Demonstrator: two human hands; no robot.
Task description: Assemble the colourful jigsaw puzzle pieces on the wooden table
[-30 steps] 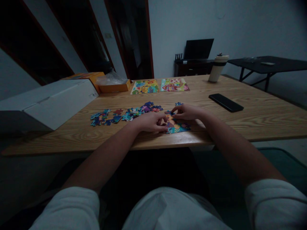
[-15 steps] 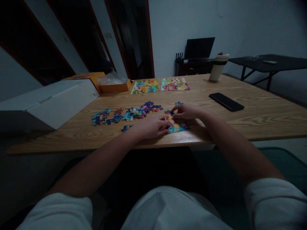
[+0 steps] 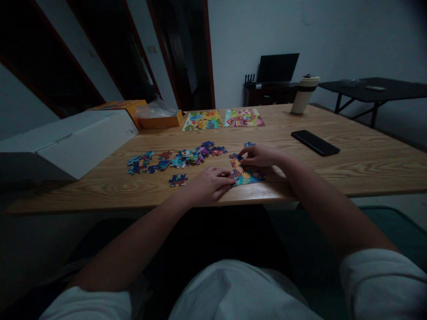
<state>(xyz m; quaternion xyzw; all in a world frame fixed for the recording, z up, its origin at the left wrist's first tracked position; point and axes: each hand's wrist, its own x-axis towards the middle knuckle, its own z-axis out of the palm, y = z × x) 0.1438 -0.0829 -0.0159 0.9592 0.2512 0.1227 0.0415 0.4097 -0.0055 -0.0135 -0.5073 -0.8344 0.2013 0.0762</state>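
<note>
At the left edge of the frame a long white box (image 3: 76, 142) lies on the wooden table (image 3: 367, 164), and behind it, toward the upper middle, sits an orange box (image 3: 156, 120) with clear plastic on top. Right of the white box a loose scatter of puzzle pieces (image 3: 176, 158) stretches across the centre-left, with a single small cluster (image 3: 178, 180) lying apart just below it. Next comes the left hand (image 3: 207, 184), low in the middle near the table's front edge — palm down, fingers loosely stretched, their tips touching the left edge of the partly assembled puzzle (image 3: 248, 177); it grasps nothing. The right hand (image 3: 262, 156) rests on the puzzle's upper part with fingers curled and pinched at the top left corner; whether a piece is between them I cannot tell. Two finished puzzles (image 3: 223, 119) lie side by side at the upper centre — further right stand a tumbler (image 3: 304, 94) and a dark phone (image 3: 315, 142).
</note>
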